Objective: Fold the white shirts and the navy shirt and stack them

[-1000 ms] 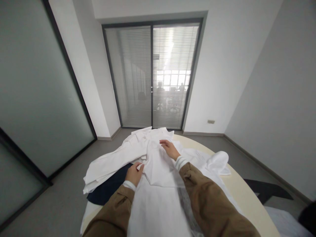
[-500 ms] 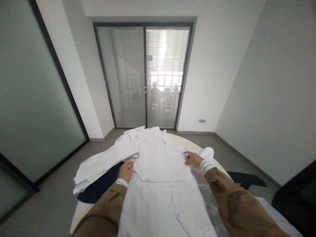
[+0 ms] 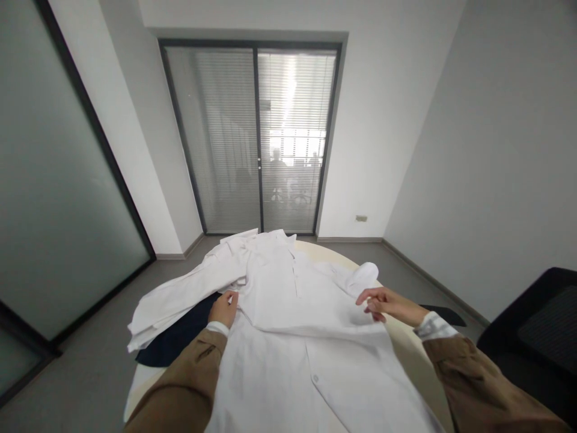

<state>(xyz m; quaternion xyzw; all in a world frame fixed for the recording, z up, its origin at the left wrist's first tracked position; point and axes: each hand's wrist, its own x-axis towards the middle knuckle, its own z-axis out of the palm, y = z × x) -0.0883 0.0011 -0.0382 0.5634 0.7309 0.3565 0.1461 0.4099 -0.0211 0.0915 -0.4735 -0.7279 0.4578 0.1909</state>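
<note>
A long white lab coat with a button front lies over the round table, its collar end away from me and a crosswise fold in its middle. One sleeve stretches to the left over a dark navy cloth. At the coat's left edge, by the fold, the fingers of my left hand pinch the fabric. My right hand is over the right edge of the coat, fingers bent but apart, with no cloth visible between them. A bunched white end of cloth lies just beyond that hand.
Pale tabletop shows along the right side. A black mesh chair stands at the right. Glass doors with blinds are in the far wall, and a frosted glass panel is on the left.
My right hand has let go of the coat's right edge and moved right and slightly toward me. The coat's right side lies wider and the fold has loosened. My left hand keeps its pinch.
</note>
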